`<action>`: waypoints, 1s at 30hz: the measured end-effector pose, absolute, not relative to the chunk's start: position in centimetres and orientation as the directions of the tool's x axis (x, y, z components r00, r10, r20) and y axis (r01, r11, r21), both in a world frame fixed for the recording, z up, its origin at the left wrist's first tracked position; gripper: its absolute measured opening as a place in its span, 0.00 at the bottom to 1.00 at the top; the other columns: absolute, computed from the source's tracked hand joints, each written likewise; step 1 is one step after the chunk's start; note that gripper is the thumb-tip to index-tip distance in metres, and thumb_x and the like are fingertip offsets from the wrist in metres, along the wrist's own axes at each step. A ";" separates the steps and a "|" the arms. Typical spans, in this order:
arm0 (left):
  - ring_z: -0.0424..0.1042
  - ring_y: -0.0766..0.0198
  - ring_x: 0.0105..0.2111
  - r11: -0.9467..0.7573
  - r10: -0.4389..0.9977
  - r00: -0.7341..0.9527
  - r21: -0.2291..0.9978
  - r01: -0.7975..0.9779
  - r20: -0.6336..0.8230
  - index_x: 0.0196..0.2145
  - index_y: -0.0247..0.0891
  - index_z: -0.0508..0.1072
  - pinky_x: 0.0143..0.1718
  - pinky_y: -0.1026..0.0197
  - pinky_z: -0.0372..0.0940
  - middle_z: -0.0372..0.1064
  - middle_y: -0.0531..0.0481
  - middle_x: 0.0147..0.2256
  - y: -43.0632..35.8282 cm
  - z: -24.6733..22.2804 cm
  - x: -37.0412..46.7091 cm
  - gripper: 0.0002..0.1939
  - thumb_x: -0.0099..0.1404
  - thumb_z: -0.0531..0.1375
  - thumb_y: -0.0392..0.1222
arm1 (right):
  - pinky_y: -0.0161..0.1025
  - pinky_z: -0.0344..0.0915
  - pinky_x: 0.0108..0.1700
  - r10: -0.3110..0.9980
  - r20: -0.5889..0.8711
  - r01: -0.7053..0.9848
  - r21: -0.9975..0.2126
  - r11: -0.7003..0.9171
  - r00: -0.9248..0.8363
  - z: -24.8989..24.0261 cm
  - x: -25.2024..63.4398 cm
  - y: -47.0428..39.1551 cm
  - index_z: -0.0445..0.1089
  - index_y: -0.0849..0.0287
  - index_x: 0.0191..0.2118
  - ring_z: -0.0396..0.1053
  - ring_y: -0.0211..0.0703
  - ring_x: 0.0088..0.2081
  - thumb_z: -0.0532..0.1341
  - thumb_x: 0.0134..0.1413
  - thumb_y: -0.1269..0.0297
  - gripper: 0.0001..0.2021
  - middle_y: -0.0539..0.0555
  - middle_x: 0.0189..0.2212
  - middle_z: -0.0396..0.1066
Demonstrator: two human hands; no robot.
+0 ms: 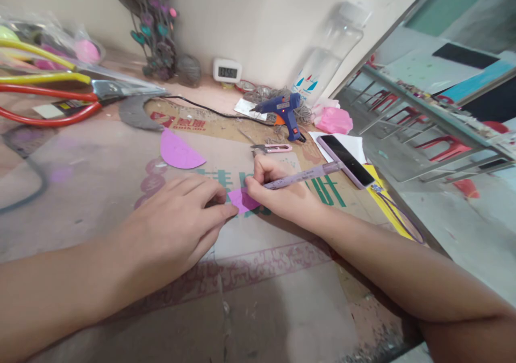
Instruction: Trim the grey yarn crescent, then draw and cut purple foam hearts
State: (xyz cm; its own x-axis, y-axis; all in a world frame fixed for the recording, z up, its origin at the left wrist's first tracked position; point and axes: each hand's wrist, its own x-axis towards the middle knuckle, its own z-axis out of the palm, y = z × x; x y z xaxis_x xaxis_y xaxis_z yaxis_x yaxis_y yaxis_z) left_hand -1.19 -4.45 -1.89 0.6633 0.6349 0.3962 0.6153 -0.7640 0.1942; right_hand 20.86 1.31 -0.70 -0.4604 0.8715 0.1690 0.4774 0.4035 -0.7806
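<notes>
A small purple paper piece [242, 199] lies on the printed cardboard in the middle of the head view. Its right part is covered by my right hand [282, 191], whose fingers are closed round a pale purple pen [302, 176]. The pen's writing tip is hidden behind my fingers. From the left, my left hand [185, 212] holds the paper piece at its near left edge, with thumb and curled fingers at its border. Beyond my left hand rests a larger purple half-round of paper [181, 150], touched by neither hand.
Pink-handled thread snips [274, 148] and a blue glue gun [284, 110] lie beyond my hands. A phone [345, 161] is on the right, near a water bottle [330, 51]. Large scissors [80, 91] reach in from the left. A small digital clock [227, 71] stands by the wall.
</notes>
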 end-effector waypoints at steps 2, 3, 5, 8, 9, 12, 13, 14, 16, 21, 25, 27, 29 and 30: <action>0.69 0.52 0.39 -0.755 0.647 0.665 0.193 0.626 0.373 0.45 0.41 0.81 0.42 0.47 0.65 0.73 0.43 0.39 -4.6 -1.8 -1.2 0.17 0.72 0.51 0.34 | 0.35 0.51 0.26 0.866 0.187 0.466 -0.779 0.418 -0.464 -0.8 20.9 1.3 0.54 0.55 0.24 0.54 0.33 0.23 0.60 0.55 0.71 0.14 0.42 0.20 0.56; 0.68 0.52 0.38 -0.753 0.650 0.668 0.191 0.629 0.362 0.45 0.41 0.81 0.41 0.47 0.64 0.72 0.44 0.37 -4.6 -1.8 -1.2 0.18 0.72 0.51 0.33 | 0.35 0.50 0.26 0.863 0.192 0.461 -0.780 0.423 -0.467 -0.8 20.9 1.4 0.54 0.55 0.24 0.54 0.33 0.23 0.60 0.55 0.70 0.14 0.42 0.20 0.56; 0.67 0.52 0.37 -0.750 0.653 0.668 0.184 0.635 0.357 0.45 0.41 0.81 0.41 0.48 0.63 0.71 0.45 0.36 -4.7 -1.8 -1.2 0.18 0.72 0.51 0.33 | 0.35 0.50 0.26 0.861 0.192 0.455 -0.784 0.423 -0.470 -0.8 20.9 1.3 0.54 0.55 0.24 0.54 0.32 0.23 0.59 0.56 0.69 0.14 0.42 0.20 0.55; 0.66 0.53 0.36 -0.753 0.649 0.666 0.179 0.634 0.369 0.45 0.41 0.81 0.40 0.49 0.62 0.70 0.45 0.35 -4.7 -1.8 -1.2 0.17 0.72 0.51 0.34 | 0.34 0.50 0.25 0.863 0.174 0.454 -0.792 0.409 -0.474 -0.7 20.9 1.3 0.54 0.54 0.24 0.53 0.32 0.22 0.60 0.56 0.67 0.14 0.42 0.19 0.55; 0.66 0.54 0.36 -0.755 0.645 0.666 0.177 0.632 0.374 0.45 0.41 0.80 0.40 0.49 0.62 0.70 0.46 0.35 -4.6 -1.9 -1.2 0.17 0.72 0.51 0.34 | 0.34 0.50 0.25 0.864 0.168 0.456 -0.793 0.404 -0.475 -0.7 20.9 1.3 0.54 0.55 0.24 0.54 0.32 0.22 0.60 0.56 0.67 0.14 0.42 0.19 0.55; 0.65 0.54 0.36 -0.758 0.641 0.671 0.167 0.631 0.373 0.46 0.41 0.80 0.39 0.50 0.61 0.70 0.46 0.34 -4.6 -1.9 -1.2 0.18 0.72 0.51 0.33 | 0.34 0.50 0.25 0.871 0.142 0.467 -0.797 0.382 -0.471 -0.5 20.9 1.2 0.54 0.55 0.24 0.54 0.32 0.22 0.60 0.55 0.65 0.14 0.42 0.19 0.56; 0.65 0.53 0.35 -0.758 0.641 0.673 0.162 0.632 0.370 0.46 0.41 0.80 0.39 0.50 0.61 0.70 0.46 0.33 -4.6 -1.8 -1.2 0.18 0.72 0.51 0.33 | 0.34 0.50 0.25 0.875 0.131 0.468 -0.803 0.369 -0.466 -0.5 20.9 1.2 0.54 0.54 0.24 0.54 0.32 0.22 0.61 0.55 0.64 0.14 0.42 0.18 0.57; 0.65 0.53 0.35 -0.757 0.641 0.674 0.156 0.635 0.366 0.46 0.41 0.80 0.39 0.50 0.61 0.70 0.46 0.33 -4.7 -1.8 -1.2 0.18 0.72 0.51 0.33 | 0.34 0.51 0.25 0.880 0.121 0.464 -0.813 0.353 -0.459 -0.5 21.0 1.2 0.55 0.54 0.24 0.55 0.32 0.22 0.61 0.55 0.63 0.14 0.42 0.18 0.57; 0.65 0.53 0.34 -0.755 0.643 0.676 0.151 0.638 0.360 0.45 0.41 0.80 0.37 0.50 0.61 0.69 0.46 0.32 -4.7 -1.8 -1.2 0.18 0.71 0.51 0.33 | 0.33 0.51 0.25 0.895 0.112 0.443 -0.838 0.319 -0.431 -0.4 21.0 1.1 0.55 0.54 0.25 0.56 0.33 0.22 0.61 0.56 0.62 0.14 0.42 0.19 0.58; 0.68 0.53 0.31 -0.756 0.650 0.682 0.196 0.624 0.336 0.45 0.41 0.79 0.33 0.52 0.61 0.71 0.46 0.31 -4.6 -1.9 -1.3 0.16 0.72 0.51 0.35 | 0.33 0.51 0.26 0.903 0.146 0.438 -0.836 0.331 -0.405 -0.5 21.3 0.9 0.55 0.54 0.25 0.55 0.33 0.22 0.61 0.56 0.63 0.14 0.42 0.18 0.58; 0.72 0.51 0.31 -0.770 0.635 0.695 0.201 0.606 0.338 0.47 0.41 0.79 0.33 0.50 0.63 0.74 0.46 0.32 -4.5 -2.1 -1.4 0.17 0.72 0.51 0.34 | 0.34 0.52 0.26 0.885 0.143 0.451 -0.817 0.359 -0.444 -0.7 21.4 0.9 0.55 0.54 0.25 0.55 0.32 0.22 0.61 0.56 0.63 0.14 0.42 0.18 0.58; 0.73 0.51 0.32 -0.769 0.636 0.693 0.201 0.607 0.339 0.48 0.41 0.78 0.33 0.50 0.64 0.75 0.46 0.33 -4.5 -2.1 -1.4 0.17 0.72 0.51 0.35 | 0.33 0.52 0.25 0.878 0.134 0.431 -0.831 0.352 -0.460 -0.8 21.4 0.9 0.55 0.55 0.25 0.55 0.32 0.22 0.61 0.57 0.62 0.15 0.42 0.19 0.59; 0.73 0.51 0.32 -0.762 0.644 0.689 0.199 0.616 0.332 0.48 0.41 0.78 0.33 0.50 0.65 0.75 0.46 0.33 -4.5 -2.1 -1.4 0.17 0.73 0.51 0.35 | 0.33 0.52 0.25 0.874 0.134 0.416 -0.839 0.351 -0.466 -0.9 21.4 0.9 0.55 0.55 0.25 0.55 0.32 0.22 0.61 0.58 0.60 0.16 0.42 0.19 0.59; 0.73 0.52 0.32 -0.759 0.648 0.687 0.200 0.620 0.329 0.48 0.42 0.78 0.33 0.50 0.65 0.75 0.46 0.33 -4.5 -2.0 -1.4 0.17 0.73 0.51 0.35 | 0.33 0.52 0.25 0.873 0.137 0.412 -0.841 0.352 -0.467 -1.0 21.4 0.9 0.55 0.55 0.25 0.55 0.32 0.22 0.62 0.58 0.60 0.16 0.42 0.19 0.59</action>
State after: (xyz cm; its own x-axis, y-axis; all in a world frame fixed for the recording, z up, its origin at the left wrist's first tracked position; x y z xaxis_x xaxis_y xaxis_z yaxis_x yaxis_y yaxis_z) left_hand -1.35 -4.51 -2.04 0.6871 0.6480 0.3286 0.6201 -0.7587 0.1995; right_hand 21.39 0.92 -0.97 -0.4673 0.8735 0.1366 0.4118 0.3518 -0.8407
